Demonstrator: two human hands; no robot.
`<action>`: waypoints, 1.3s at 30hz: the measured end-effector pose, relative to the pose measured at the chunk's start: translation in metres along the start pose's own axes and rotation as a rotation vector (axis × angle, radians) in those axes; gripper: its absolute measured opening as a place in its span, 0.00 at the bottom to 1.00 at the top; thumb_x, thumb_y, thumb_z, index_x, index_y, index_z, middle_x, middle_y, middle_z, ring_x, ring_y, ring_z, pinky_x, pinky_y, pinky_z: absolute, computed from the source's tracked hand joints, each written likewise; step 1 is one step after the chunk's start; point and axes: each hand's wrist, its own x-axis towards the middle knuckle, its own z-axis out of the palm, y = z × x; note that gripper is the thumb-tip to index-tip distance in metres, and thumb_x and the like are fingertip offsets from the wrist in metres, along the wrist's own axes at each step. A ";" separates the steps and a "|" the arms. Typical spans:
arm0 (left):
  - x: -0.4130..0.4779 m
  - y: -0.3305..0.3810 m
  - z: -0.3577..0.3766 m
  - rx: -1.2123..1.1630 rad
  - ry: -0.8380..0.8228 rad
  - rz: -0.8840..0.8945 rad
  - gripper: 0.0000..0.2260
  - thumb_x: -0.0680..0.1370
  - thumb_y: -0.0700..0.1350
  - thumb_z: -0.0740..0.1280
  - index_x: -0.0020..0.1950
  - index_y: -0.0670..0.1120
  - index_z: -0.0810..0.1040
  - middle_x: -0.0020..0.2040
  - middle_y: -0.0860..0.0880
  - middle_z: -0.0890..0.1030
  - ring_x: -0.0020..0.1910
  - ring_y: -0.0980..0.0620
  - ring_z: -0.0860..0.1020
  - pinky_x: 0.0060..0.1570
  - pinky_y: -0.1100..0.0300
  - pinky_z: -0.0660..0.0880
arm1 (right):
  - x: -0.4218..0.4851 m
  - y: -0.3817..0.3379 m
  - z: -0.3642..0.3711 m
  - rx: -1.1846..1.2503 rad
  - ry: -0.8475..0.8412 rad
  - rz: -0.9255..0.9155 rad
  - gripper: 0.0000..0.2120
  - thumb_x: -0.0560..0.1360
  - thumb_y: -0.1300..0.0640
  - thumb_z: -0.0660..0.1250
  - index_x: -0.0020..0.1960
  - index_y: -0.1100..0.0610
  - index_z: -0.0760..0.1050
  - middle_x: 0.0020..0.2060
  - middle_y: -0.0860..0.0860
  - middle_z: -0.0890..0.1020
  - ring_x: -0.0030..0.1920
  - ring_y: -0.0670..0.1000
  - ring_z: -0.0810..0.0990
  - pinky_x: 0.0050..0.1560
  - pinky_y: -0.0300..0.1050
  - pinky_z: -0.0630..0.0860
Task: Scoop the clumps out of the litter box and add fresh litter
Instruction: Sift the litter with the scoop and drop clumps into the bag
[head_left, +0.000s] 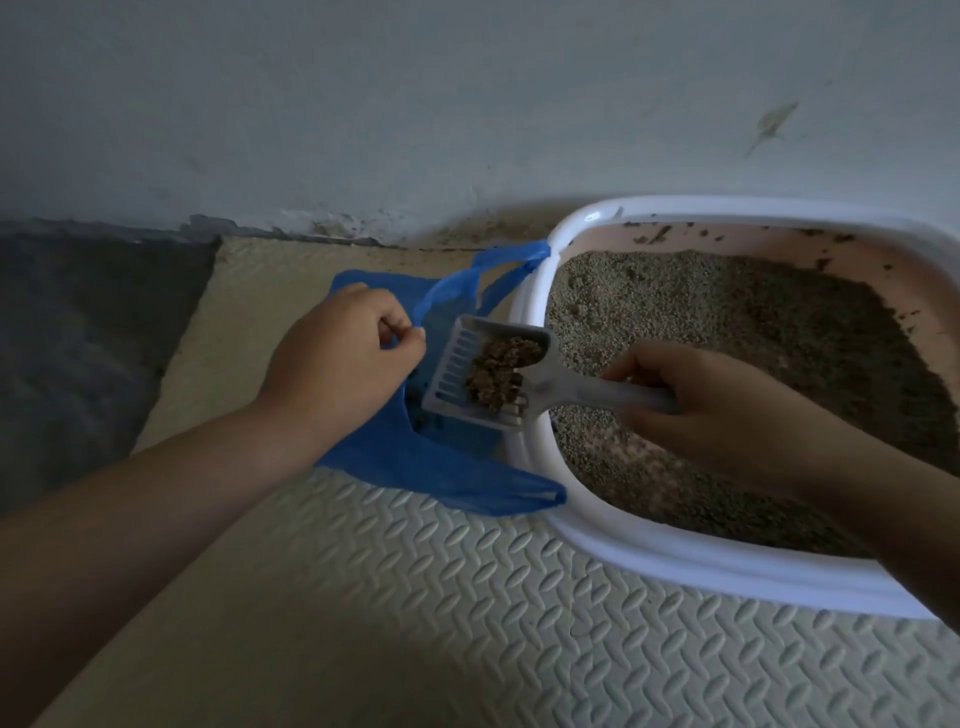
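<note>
Our right hand (691, 395) grips the scoop (483, 371), its clump (498, 371) over the blue bag (441, 462). Our left hand (343, 353) pinches the bag's rim beside the litter box (530, 312); bare mat (415, 597) lies nearer us.

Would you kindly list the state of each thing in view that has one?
blue bag: on the mat, mouth held open
scoop: loaded with clumps, over the blue bag
litter box: holds litter, walls soiled
left hand: pinches the blue bag's edge
right hand: grips the scoop's handle
</note>
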 end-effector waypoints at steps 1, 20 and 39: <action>-0.001 -0.001 -0.002 -0.006 0.000 0.002 0.10 0.77 0.51 0.65 0.37 0.50 0.74 0.39 0.53 0.74 0.35 0.55 0.73 0.32 0.60 0.66 | 0.007 -0.007 0.002 -0.026 -0.031 -0.002 0.07 0.75 0.55 0.66 0.48 0.43 0.73 0.32 0.44 0.79 0.29 0.41 0.76 0.29 0.35 0.69; -0.016 -0.026 -0.017 -0.196 0.002 -0.136 0.09 0.76 0.49 0.68 0.37 0.48 0.77 0.32 0.53 0.75 0.31 0.60 0.72 0.30 0.70 0.65 | 0.101 -0.065 0.067 -0.122 -0.071 -0.119 0.16 0.82 0.61 0.52 0.62 0.56 0.75 0.58 0.55 0.74 0.57 0.55 0.74 0.50 0.41 0.66; -0.014 -0.023 -0.018 -0.204 0.039 -0.118 0.09 0.76 0.48 0.68 0.37 0.48 0.77 0.31 0.54 0.75 0.30 0.61 0.72 0.29 0.73 0.65 | 0.083 -0.020 0.070 -0.014 0.141 -0.385 0.12 0.78 0.65 0.63 0.59 0.59 0.76 0.52 0.47 0.71 0.55 0.48 0.71 0.60 0.38 0.67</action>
